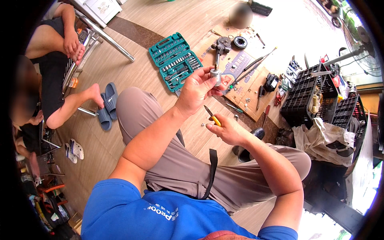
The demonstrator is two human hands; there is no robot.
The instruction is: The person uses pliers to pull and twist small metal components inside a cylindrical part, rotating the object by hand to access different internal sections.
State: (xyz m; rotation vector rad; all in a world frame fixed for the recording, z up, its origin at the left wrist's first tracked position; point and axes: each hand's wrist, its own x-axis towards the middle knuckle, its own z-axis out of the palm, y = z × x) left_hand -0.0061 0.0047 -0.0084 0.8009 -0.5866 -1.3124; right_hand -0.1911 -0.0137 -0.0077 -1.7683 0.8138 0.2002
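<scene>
My left hand (195,91) is raised in front of me, its fingers closed round a small silver metal cylinder (216,77) with a thin brownish stem at its top. Lower and to the right, my right hand (229,130) grips a knife by its yellow handle (216,119). The dark pointed blade (208,110) aims up and left, a short gap below my left hand. Beyond the cylinder, a dark grey mechanical part (223,45) with a shaft lies on flattened cardboard (262,86), beside a black ring-shaped part (240,42).
Left of the cardboard lies an open green socket set case (155,51). Screwdrivers, small loose parts and a black-handled knife (261,92) are scattered about. Black plastic crates (298,94) stand at right near a fan (358,52). Blue slippers (105,116) and seated people are at left.
</scene>
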